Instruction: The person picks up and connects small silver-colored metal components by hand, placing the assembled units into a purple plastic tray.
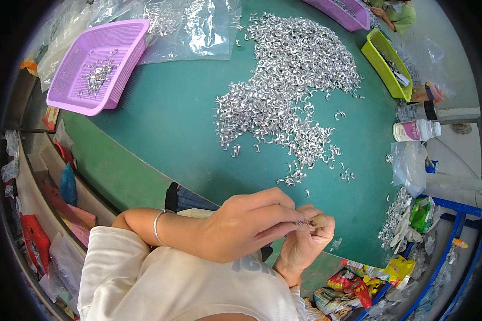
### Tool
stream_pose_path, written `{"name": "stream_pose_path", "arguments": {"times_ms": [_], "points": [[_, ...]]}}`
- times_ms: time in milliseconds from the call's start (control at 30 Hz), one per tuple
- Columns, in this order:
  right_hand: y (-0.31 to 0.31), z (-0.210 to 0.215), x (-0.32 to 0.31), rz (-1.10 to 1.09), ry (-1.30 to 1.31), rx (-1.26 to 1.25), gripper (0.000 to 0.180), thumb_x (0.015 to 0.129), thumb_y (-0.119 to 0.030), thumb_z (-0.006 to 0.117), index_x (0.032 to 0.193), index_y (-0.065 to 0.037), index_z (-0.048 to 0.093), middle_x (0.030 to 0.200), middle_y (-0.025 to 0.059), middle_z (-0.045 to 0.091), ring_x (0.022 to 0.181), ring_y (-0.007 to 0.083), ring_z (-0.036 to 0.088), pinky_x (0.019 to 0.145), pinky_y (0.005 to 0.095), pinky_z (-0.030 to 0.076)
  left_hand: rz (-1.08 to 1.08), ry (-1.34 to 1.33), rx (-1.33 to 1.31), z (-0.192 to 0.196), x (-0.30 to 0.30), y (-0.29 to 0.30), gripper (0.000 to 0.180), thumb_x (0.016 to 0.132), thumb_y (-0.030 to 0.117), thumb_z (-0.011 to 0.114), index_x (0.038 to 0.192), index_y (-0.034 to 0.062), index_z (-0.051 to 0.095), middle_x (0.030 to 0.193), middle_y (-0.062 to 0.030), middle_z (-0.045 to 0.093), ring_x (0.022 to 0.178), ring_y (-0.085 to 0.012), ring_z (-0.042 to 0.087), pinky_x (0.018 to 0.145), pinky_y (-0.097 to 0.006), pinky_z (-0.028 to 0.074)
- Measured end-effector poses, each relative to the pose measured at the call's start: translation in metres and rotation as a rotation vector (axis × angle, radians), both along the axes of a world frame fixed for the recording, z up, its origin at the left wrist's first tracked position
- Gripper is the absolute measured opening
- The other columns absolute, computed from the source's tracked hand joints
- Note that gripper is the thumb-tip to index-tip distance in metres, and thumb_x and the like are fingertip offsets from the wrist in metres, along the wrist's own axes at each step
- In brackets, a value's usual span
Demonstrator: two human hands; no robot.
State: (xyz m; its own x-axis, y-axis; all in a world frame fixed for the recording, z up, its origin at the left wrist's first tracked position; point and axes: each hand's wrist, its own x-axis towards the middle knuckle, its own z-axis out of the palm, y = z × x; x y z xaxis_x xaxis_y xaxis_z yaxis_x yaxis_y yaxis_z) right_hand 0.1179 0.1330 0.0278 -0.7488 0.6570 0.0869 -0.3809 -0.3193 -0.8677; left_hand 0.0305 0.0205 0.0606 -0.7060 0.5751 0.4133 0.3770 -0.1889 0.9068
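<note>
My left hand (257, 216) reaches across from the left, a silver bangle (156, 227) on its wrist. Its fingertips meet those of my right hand (304, 246) in front of my chest. Both hands are closed in a pinch around a tiny silvery metal piece (302, 222), mostly covered by the fingers. Just beyond them, on the green tabletop (182, 128), spreads a large heap of small curved silver metal pieces (300, 59). A few loose ones lie at the heap's near end, closest to my hands.
At the far left, a purple basket (131, 69) holds some metal pieces beside clear plastic bags (198, 32). A lime-green basket (377, 51), a white bottle (412, 130) and more pieces line the right edge. Snack packets (348, 283) sit lower right. Another person (404, 18) is at the far right.
</note>
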Motion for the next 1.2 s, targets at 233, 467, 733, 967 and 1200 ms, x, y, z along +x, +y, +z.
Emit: {"name": "stream_pose_path", "arguments": {"times_ms": [233,467,733,967,1200], "points": [[-0.003,0.003,-0.003,-0.013,-0.014,0.007,0.022,0.066,0.014,0.062,0.069,0.000,0.046,0.070,0.0168,0.059,0.063,0.0236,0.056,0.056,0.0305,0.046,0.002,0.018,0.010,-0.001,-0.002,-0.002,0.025,0.066,-0.009,0.068,0.089,-0.0021,0.064,0.079,-0.0098,0.058,0.060,-0.0140,0.056,0.048,-0.023,0.043],[-0.002,0.006,-0.006,0.008,-0.001,0.070,0.020,0.064,0.017,0.059,0.068,0.001,0.048,0.069,0.0176,0.060,0.063,0.0239,0.056,0.057,0.0313,0.046,-0.011,0.030,-0.004,0.002,-0.004,-0.005,0.024,0.066,-0.009,0.068,0.089,-0.0015,0.064,0.080,-0.0094,0.058,0.060,-0.0137,0.055,0.048,-0.023,0.042],[-0.002,0.010,-0.007,0.037,0.027,0.079,0.021,0.062,0.021,0.057,0.067,0.002,0.048,0.070,0.0177,0.060,0.065,0.0237,0.057,0.057,0.0312,0.047,-0.006,0.052,-0.012,0.004,-0.002,-0.006,0.024,0.067,-0.010,0.067,0.090,-0.0019,0.064,0.080,-0.0091,0.058,0.060,-0.0113,0.055,0.046,-0.022,0.040],[0.006,0.009,-0.006,0.040,0.028,0.077,0.022,0.062,0.021,0.056,0.068,0.002,0.049,0.071,0.0172,0.060,0.065,0.0232,0.057,0.058,0.0310,0.046,-0.025,0.010,-0.066,0.011,-0.003,-0.001,0.022,0.067,-0.010,0.067,0.088,-0.0018,0.064,0.079,-0.0095,0.059,0.059,-0.0103,0.054,0.046,-0.021,0.039],[0.001,0.011,-0.011,-0.034,-0.073,0.101,0.019,0.065,0.018,0.053,0.066,0.000,0.046,0.067,0.0158,0.058,0.062,0.0195,0.054,0.056,0.0280,0.044,-0.069,-0.242,-0.172,0.012,-0.012,-0.010,0.016,0.069,-0.006,0.068,0.084,-0.0027,0.064,0.080,-0.0096,0.061,0.066,-0.0116,0.056,0.054,-0.021,0.042]]}}
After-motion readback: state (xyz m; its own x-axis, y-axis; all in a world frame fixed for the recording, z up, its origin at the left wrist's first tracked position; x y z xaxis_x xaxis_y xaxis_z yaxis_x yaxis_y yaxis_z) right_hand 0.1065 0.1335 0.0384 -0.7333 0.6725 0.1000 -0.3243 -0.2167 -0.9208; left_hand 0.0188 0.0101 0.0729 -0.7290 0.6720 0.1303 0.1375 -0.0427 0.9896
